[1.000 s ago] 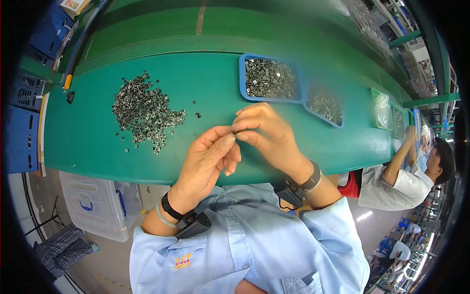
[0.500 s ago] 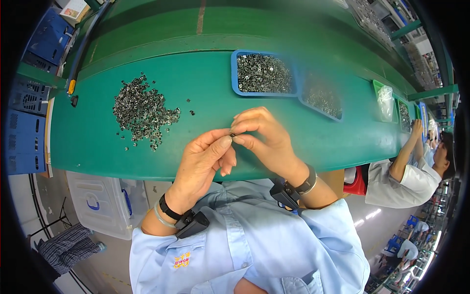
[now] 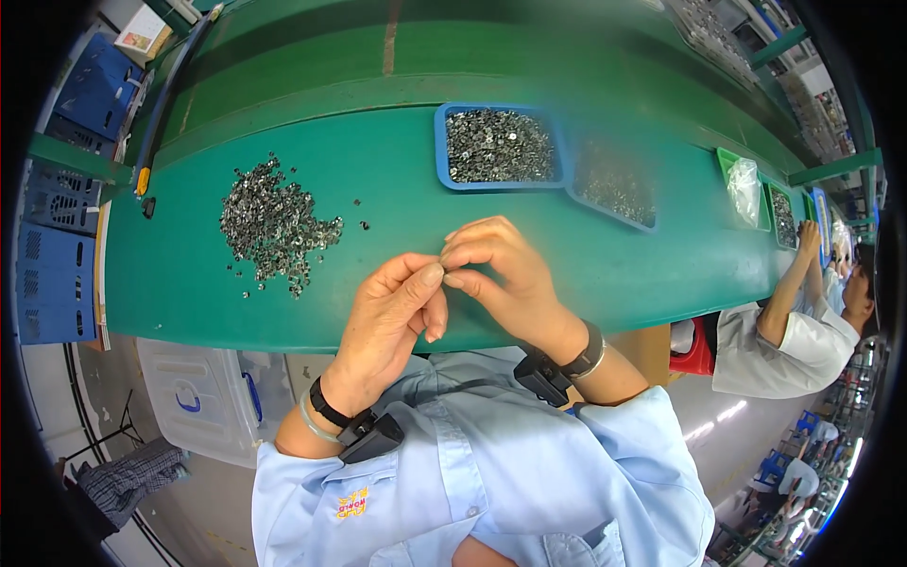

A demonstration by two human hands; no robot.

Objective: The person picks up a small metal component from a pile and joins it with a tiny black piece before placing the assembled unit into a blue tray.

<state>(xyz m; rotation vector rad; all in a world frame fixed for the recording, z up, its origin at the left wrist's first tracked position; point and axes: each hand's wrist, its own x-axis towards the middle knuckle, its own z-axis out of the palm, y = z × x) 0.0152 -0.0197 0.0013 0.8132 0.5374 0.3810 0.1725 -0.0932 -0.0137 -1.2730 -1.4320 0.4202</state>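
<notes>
My left hand [image 3: 392,317] and my right hand [image 3: 501,269] meet fingertip to fingertip above the front of the green table [image 3: 397,198]. Together they pinch a small metal part [image 3: 442,275], mostly hidden by the fingers. A loose pile of small metal parts [image 3: 272,225] lies on the table to the left of my hands. Beyond my right hand stands a blue tray [image 3: 499,146] filled with similar parts.
A second blue tray [image 3: 612,184] of parts sits right of the first. Further right are green trays [image 3: 756,194] and a clear bag [image 3: 744,189]. A co-worker in white [image 3: 803,321] reaches onto the table at the right. Blue crates [image 3: 61,246] stand at left.
My hands stay together, pinching the small part; the fingers have shifted only slightly. The view has moved a little to the right.
</notes>
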